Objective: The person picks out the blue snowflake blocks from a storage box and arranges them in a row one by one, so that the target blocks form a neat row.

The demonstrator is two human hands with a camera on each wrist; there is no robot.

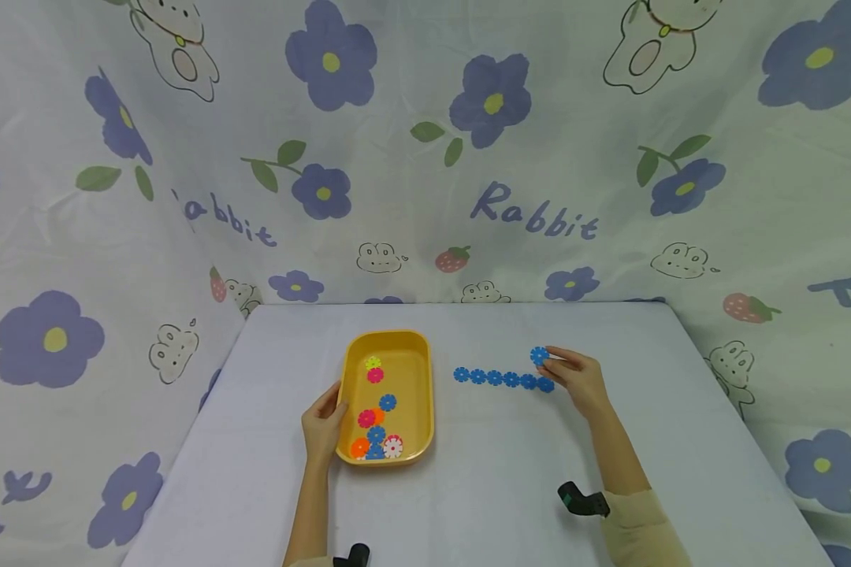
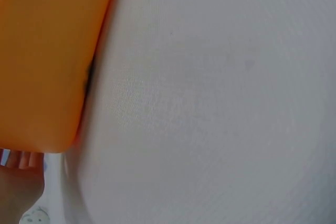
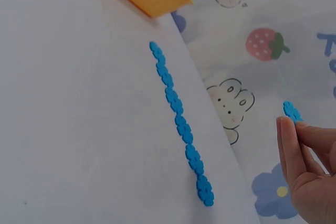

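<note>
My right hand [image 1: 580,379] pinches a blue snowflake disc [image 1: 539,356] between thumb and fingers, raised above the right end of a row. That row of several blue snowflake discs [image 1: 495,378] runs edge to edge across the white table. In the right wrist view the held disc [image 3: 291,110] sticks out past the fingertips, apart from the row [image 3: 182,128]. On the left, my left hand [image 1: 322,424] grips the left rim of a yellow tray [image 1: 413,394], thumb at the inside edge. The left wrist view shows the tray's outer side [image 2: 47,61] and part of the hand [image 2: 21,192].
Inside the tray lie loose discs: blue [image 1: 388,402], pink [image 1: 375,376], orange [image 1: 359,448], white [image 1: 393,448] and yellow-green [image 1: 373,362]. A patterned cloth [image 1: 397,157] hangs behind the white table [image 1: 496,472]. Black wrist-camera mounts [image 1: 583,501] sit at both forearms.
</note>
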